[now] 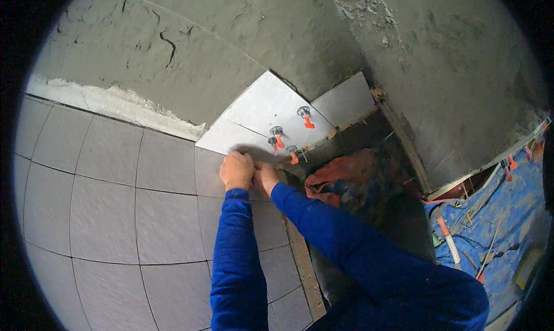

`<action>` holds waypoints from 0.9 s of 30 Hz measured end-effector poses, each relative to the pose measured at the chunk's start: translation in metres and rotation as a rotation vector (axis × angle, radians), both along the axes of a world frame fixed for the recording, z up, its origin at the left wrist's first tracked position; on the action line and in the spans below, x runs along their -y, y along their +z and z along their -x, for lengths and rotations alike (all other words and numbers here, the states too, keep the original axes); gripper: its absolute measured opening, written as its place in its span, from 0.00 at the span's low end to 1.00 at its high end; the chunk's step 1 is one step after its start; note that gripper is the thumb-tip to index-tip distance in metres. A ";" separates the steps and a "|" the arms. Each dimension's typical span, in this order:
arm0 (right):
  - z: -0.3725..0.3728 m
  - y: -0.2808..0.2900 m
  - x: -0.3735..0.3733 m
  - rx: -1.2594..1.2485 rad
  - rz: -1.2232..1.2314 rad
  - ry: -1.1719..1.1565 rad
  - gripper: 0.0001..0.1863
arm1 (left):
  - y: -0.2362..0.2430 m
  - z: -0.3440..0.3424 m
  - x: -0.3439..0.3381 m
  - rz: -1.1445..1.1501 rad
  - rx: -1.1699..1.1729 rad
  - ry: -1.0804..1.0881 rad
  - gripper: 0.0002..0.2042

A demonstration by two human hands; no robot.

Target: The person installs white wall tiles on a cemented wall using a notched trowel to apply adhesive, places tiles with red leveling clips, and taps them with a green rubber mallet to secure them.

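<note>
Matte white flat rect. tile, w/ a 2nd matte white tile piece against its lower-left side, thin joint btwn; both lie at the far edge of the grey tiled floor. Orange-red plastic tile clips w/ dark round bases stand along joints & toward the tile's R side, nr the opening.

L hand & R hand meet at the 2nd piece's near edge, just below the clips. Each grip: fingers bunched, tips hidden; can't tell if apart, together or clamped on anything. Sleeves blue.

Surface: grey textured sq. floor tiles w/ dark joints, to the L & near side. Wet grey mortar beyond the far edge. Light grey tile by the white tile's R corner. R of the hands: dark opening w/ crumpled orange-red cloth; far R, dusty blue tarp w/ tools.
</note>
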State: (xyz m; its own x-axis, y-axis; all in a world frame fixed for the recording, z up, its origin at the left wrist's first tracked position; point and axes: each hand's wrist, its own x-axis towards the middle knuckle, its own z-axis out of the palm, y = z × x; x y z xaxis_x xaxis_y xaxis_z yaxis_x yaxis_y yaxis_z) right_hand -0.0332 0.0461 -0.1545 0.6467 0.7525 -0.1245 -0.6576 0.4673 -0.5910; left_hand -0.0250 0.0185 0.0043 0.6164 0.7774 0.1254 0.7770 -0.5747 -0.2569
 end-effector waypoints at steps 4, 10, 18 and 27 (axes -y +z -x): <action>0.003 0.003 -0.002 0.278 0.131 -0.149 0.14 | -0.002 0.000 -0.007 0.045 -0.003 0.019 0.16; -0.010 0.009 0.019 0.554 0.309 -0.285 0.17 | -0.009 0.001 -0.011 -0.014 0.026 0.024 0.14; -0.020 0.025 0.021 0.388 0.328 -0.023 0.15 | 0.018 0.005 -0.003 -0.074 0.074 -0.079 0.10; -0.012 0.059 0.055 0.906 0.674 -0.181 0.15 | 0.074 0.004 0.009 -0.261 0.632 -0.364 0.15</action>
State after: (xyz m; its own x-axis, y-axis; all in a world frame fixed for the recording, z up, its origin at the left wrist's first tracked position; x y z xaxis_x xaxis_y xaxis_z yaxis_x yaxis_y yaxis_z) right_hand -0.0213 -0.0091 -0.0957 0.7964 0.5965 0.0997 0.1828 -0.0803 -0.9799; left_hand -0.0292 0.0094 0.0784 0.5779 0.4367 0.6894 0.5951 -0.8036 0.0101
